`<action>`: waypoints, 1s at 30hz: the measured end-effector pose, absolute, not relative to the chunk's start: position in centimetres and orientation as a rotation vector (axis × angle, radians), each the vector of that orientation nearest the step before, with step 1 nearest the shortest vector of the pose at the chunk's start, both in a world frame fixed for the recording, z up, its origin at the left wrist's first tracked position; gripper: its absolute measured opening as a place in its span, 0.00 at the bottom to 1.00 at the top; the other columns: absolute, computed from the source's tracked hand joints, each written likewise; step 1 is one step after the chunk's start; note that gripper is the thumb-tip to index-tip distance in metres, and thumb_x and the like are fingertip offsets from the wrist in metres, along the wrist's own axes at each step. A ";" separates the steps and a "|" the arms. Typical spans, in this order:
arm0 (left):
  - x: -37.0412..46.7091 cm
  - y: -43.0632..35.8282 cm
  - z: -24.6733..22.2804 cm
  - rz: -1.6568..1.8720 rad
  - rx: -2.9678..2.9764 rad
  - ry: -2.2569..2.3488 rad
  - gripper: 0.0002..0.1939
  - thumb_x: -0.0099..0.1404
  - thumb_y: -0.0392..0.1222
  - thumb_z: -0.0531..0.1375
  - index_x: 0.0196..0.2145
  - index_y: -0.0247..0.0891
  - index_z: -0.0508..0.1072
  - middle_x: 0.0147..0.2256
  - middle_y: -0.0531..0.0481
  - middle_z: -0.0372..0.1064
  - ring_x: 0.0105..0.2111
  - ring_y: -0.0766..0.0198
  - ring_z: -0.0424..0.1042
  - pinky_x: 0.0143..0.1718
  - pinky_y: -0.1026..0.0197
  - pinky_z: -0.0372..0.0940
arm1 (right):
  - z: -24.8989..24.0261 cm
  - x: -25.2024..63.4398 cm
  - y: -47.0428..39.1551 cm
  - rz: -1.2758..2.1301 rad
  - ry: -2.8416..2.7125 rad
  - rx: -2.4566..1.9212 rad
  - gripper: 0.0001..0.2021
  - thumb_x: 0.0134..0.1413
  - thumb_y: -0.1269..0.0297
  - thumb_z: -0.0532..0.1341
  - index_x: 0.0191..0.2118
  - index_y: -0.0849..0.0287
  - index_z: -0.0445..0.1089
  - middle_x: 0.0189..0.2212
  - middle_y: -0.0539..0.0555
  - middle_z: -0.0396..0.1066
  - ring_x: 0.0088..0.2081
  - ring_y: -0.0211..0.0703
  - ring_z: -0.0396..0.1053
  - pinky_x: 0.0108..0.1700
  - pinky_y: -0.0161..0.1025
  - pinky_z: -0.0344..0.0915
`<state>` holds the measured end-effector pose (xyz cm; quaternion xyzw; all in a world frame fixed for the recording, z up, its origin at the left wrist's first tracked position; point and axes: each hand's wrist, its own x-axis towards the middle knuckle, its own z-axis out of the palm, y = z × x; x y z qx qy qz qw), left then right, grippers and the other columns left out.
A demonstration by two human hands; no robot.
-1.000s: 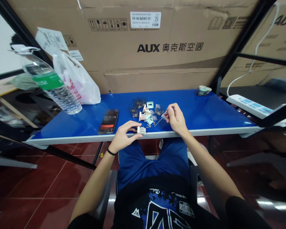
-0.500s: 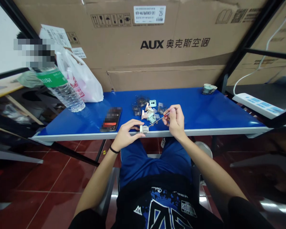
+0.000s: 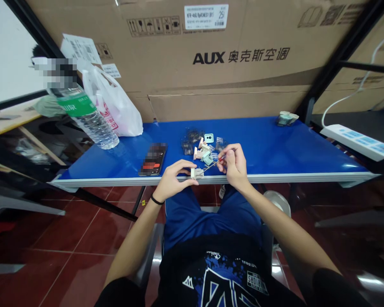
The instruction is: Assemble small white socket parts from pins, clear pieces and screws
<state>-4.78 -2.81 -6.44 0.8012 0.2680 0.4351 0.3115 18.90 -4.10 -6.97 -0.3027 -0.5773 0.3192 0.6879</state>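
At the table's front edge, my left hand (image 3: 176, 179) is closed on a small cream plastic piece (image 3: 197, 173) with a clear section, thumb below and fingers above. My right hand (image 3: 234, 165) pinches a thin screwdriver (image 3: 213, 164) with a red part near the fingers. Its metal shaft slants down to the left, and the tip meets the piece's right end; whether it is inside I cannot tell. Just beyond the hands lies a pile of pink pieces (image 3: 197, 153), mint-green pieces (image 3: 207, 158) and clear ones.
On the blue table (image 3: 262, 145) are a phone (image 3: 153, 158), a water bottle (image 3: 91, 117), a white plastic bag (image 3: 121, 106), dark translucent pieces (image 3: 192, 136) and a small cluster (image 3: 287, 118) at the back right. A cardboard box (image 3: 243, 81) stands behind. A power strip (image 3: 358, 140) lies at right.
The screwdriver's tip has come in against the right end of the cream piece. The whole view has shifted slightly; both hands keep their holds.
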 end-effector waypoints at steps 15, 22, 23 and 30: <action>-4.9 -2.8 -6.4 1.132 2.117 0.713 0.23 0.60 0.47 0.75 0.50 0.38 0.80 0.49 0.41 0.76 0.47 0.56 0.79 0.47 0.55 0.80 | -7.3 18.9 -4.1 0.771 -1.311 -0.710 0.14 0.73 0.45 0.54 0.45 0.51 0.59 0.34 0.48 0.70 0.21 0.31 0.67 0.18 0.32 0.57; -4.9 -2.8 -6.5 1.128 2.103 0.715 0.23 0.60 0.48 0.75 0.50 0.38 0.80 0.49 0.40 0.76 0.47 0.56 0.79 0.48 0.54 0.80 | -7.3 18.8 -4.1 0.774 -1.323 -0.714 0.15 0.73 0.43 0.54 0.44 0.50 0.59 0.33 0.48 0.70 0.21 0.32 0.67 0.17 0.32 0.56; -4.9 -2.8 -6.6 1.125 2.101 0.716 0.23 0.60 0.48 0.75 0.50 0.38 0.80 0.49 0.40 0.76 0.47 0.56 0.79 0.48 0.54 0.80 | -7.3 18.8 -4.1 0.770 -1.324 -0.713 0.15 0.73 0.43 0.54 0.44 0.50 0.59 0.32 0.48 0.70 0.20 0.32 0.66 0.17 0.32 0.56; -4.9 -2.8 -6.6 1.131 2.099 0.709 0.22 0.60 0.46 0.75 0.50 0.38 0.80 0.49 0.40 0.76 0.47 0.56 0.79 0.48 0.55 0.80 | -7.1 18.9 -4.2 0.721 -1.330 -0.661 0.14 0.74 0.47 0.55 0.43 0.52 0.61 0.32 0.48 0.69 0.20 0.31 0.66 0.19 0.33 0.59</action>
